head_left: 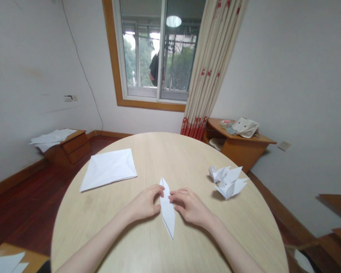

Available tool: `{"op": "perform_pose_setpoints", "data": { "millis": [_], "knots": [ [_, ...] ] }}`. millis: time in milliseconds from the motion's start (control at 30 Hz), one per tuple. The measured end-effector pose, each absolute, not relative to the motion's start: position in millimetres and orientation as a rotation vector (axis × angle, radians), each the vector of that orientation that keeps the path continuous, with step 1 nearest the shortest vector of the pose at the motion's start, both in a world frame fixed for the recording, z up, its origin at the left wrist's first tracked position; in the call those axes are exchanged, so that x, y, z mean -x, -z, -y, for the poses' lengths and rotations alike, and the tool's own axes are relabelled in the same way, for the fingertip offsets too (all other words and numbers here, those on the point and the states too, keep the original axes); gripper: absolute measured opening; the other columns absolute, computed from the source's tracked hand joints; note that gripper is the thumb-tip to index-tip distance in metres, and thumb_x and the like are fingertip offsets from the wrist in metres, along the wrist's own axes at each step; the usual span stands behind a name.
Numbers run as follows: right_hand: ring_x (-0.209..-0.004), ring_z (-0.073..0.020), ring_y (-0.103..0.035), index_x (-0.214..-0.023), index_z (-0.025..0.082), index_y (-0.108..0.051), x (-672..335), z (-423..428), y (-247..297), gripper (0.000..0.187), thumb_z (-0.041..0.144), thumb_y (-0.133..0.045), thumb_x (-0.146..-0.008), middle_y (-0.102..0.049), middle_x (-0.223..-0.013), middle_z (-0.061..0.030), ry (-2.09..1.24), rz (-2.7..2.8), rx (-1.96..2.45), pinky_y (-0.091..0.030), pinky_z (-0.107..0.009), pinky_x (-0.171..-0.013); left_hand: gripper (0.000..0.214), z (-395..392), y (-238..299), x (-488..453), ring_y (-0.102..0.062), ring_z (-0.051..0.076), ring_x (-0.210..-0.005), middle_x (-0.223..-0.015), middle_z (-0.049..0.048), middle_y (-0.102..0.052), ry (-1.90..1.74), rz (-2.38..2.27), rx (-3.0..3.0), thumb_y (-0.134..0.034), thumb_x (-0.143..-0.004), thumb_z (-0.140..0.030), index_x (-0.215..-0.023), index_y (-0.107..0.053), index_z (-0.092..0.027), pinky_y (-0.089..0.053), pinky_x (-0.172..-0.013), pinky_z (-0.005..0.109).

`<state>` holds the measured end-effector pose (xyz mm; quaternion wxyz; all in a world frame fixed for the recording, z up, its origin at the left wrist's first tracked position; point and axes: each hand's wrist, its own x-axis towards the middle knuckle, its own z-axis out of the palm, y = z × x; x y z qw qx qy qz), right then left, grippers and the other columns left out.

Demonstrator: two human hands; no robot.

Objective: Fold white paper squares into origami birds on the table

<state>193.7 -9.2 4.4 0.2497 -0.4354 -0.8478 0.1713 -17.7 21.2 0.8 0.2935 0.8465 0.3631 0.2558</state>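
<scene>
Far left of the folded strip: low wooden cabinet (pixel 76 148), loose paper sheets (pixel 53 137) on top. Nearer, left of and beyond the strip: paper stack (pixel 109 169) near the surface's edge, probably parked there to be clear of the arms. White, flat, four-sided, faint creases.

Left hand (pixel 148 201) at the strip's left edge: grip curved, thumb and finger tips spaced apart, fingertip on the paper; pinch or plain press, can't tell. Folded strip (pixel 167 210) lies flat on the round surface (pixel 165 151), between the hands, one point away from the person, one toward them. White paper, long, narrow, layered, crisp edges. Right hand (pixel 189 204) at its right edge: grip bent, fingertips on the paper, thumb by the edge; clamped or not, can't tell. Both hands likely steady it from opposite sides.

Right of the strip, well apart: folded paper pieces (pixel 231 185), bunched, sharp-pointed, standing up in angular flaps; set aside probably so they don't get flattened. Beyond them, wooden corner cabinet (pixel 235 151) carrying a pale, limp-looking cloth bag (pixel 246 127).
</scene>
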Motion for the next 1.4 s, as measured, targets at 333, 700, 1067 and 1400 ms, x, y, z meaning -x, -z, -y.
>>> {"op": "perform_pose_setpoints", "data": {
  "millis": [333, 700, 1067, 1400],
  "knots": [
    [-0.097, -0.0194, -0.063, -0.087, 0.023, -0.07, -197, 7, -1, 0.014, 0.013, -0.069, -0.077, -0.072, -0.101, -0.0027, -0.4, 2.311, 1.228, -0.044, -0.034, -0.088, 0.023, -22, 0, 23, -0.053, 0.023, -0.117, -0.126, 0.0089, -0.056, -0.619, -0.857, -2.19, -0.061, -0.073, -0.012, -0.095, -0.058, -0.02, -0.038, -0.103, 0.036],
    [-0.091, -0.0189, -0.061, -0.089, 0.021, -0.068, -194, 6, 0, 0.014, 0.01, -0.063, -0.082, -0.069, -0.093, -0.0036, -0.375, 2.249, 1.256, -0.045, -0.032, -0.083, 0.012, -25, 1, 17, -0.059, 0.02, -0.104, -0.112, 0.0059, -0.065, -0.702, -0.835, -2.184, -0.057, -0.085, -0.018, -0.094, -0.064, -0.019, -0.043, -0.094, 0.032],
    [-0.093, -0.0214, -0.06, -0.1, 0.019, -0.061, -193, 0, 14, 0.018, 0.011, -0.061, -0.083, -0.065, -0.097, -0.0068, -0.396, 2.123, 1.325, -0.047, -0.035, -0.083, 0.025, -25, 4, 13, -0.062, 0.021, -0.102, -0.108, 0.0078, -0.066, -0.791, -0.958, -2.076, -0.062, -0.079, -0.014, -0.103, -0.057, -0.018, -0.047, -0.095, 0.036],
    [-0.096, -0.0226, -0.059, -0.108, 0.021, -0.055, -191, -3, 20, 0.031, 0.013, -0.065, -0.079, -0.065, -0.096, -0.0054, -0.42, 2.016, 1.407, -0.046, -0.037, -0.086, 0.036, -29, 19, 9, -0.062, 0.022, -0.107, -0.113, 0.0091, -0.059, -0.894, -0.899, -1.927, -0.063, -0.076, -0.007, -0.107, -0.05, -0.019, -0.048, -0.096, 0.04]
  ]
}}
